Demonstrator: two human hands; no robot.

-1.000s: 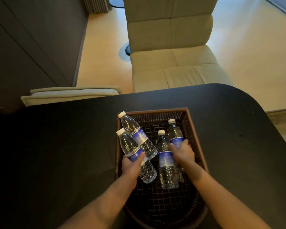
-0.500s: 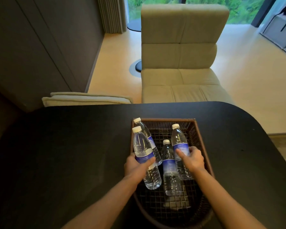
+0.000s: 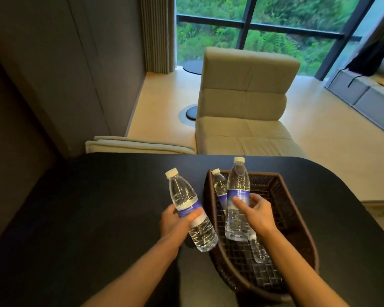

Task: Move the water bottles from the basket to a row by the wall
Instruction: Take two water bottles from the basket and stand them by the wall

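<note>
Gripped at the label in the left hand (image 3: 175, 220): one water bottle (image 3: 190, 209), tilted over the black table (image 3: 98, 207). Clasped upright in the right hand (image 3: 256, 212): a second bottle (image 3: 237, 189), above the wicker basket (image 3: 286, 218).

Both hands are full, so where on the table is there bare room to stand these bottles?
The table is bare left of the basket, out to the wall. A narrower strip runs right of the basket. Inside it is crowded: two bottles remain.
</note>
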